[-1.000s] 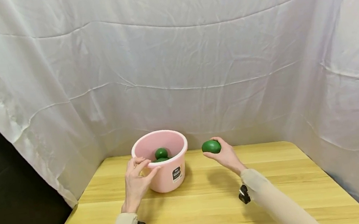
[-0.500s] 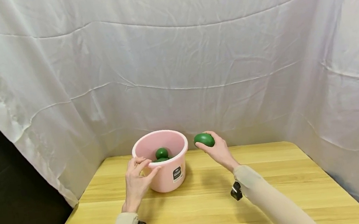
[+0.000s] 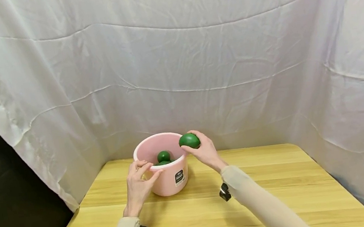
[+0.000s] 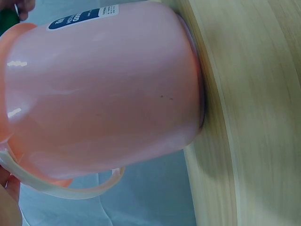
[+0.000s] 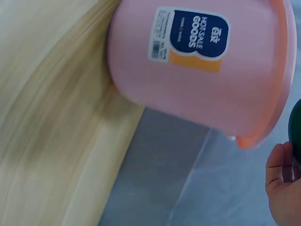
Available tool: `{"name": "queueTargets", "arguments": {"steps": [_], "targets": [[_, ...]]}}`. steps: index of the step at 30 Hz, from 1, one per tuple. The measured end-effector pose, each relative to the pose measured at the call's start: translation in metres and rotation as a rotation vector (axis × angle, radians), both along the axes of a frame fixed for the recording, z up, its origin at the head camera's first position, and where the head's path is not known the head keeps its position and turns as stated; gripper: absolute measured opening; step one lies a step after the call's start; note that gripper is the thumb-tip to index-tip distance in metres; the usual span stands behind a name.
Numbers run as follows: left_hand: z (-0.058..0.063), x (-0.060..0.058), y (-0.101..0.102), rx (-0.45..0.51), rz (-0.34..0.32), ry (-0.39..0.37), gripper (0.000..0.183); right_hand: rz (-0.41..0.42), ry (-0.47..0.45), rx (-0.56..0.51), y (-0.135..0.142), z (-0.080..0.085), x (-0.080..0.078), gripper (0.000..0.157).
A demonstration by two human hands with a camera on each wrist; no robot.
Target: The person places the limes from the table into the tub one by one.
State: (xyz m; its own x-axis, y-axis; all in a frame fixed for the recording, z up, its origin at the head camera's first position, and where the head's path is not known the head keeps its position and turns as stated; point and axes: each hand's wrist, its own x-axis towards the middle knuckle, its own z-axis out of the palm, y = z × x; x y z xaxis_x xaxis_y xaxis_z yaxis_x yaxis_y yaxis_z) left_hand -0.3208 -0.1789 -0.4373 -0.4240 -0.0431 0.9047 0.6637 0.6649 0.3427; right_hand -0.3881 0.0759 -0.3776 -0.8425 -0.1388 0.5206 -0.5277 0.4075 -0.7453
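Observation:
My right hand [image 3: 207, 155] grips a dark green avocado [image 3: 189, 141] between thumb and fingers, and in the head view the avocado overlaps the right rim of a pink bucket [image 3: 163, 185]. In the right wrist view, part of this avocado [image 5: 296, 134] shows beside the rim. My left hand [image 3: 137, 186] pinches the bucket's near left rim, thumb outside and fingers over the edge. Inside the bucket lie a round-looking green avocado [image 3: 163, 156] and another green one [image 3: 163, 162], half hidden by the front wall. The left wrist view shows the white handle [image 4: 61, 190] hanging by my left fingers.
The bucket stands upright on a wooden table [image 3: 189, 220], towards its back left, with a dark label [image 5: 200, 33] on its side. White cloth [image 3: 195, 58] hangs behind and at the sides. Black cloth [image 3: 2, 191] fills the far left.
My right hand has carried the avocado leftwards and slightly up, from beside the bucket to its right rim. The left hand and the bucket have stayed put.

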Motion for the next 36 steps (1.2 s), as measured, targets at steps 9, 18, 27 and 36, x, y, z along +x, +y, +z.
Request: {"name": "queueTargets", "arguments": {"steps": [9, 18, 27, 36], "targets": [[-0.002, -0.002, -0.001, 0.002, -0.003, 0.025, 0.034, 0.056, 0.027, 0.059, -0.029, 0.004, 0.002, 0.062], [-0.002, -0.003, -0.001, -0.011, 0.008, 0.03, 0.035, 0.04, 0.076, 0.213, -0.052, 0.007, 0.001, 0.069], [-0.001, -0.001, 0.0, -0.004, -0.006, 0.026, 0.033, 0.045, 0.111, 0.278, -0.068, 0.001, 0.001, 0.064], [-0.001, -0.002, 0.0, -0.009, 0.001, 0.036, 0.034, 0.019, 0.101, 0.373, -0.074, 0.009, -0.004, 0.061]]}}
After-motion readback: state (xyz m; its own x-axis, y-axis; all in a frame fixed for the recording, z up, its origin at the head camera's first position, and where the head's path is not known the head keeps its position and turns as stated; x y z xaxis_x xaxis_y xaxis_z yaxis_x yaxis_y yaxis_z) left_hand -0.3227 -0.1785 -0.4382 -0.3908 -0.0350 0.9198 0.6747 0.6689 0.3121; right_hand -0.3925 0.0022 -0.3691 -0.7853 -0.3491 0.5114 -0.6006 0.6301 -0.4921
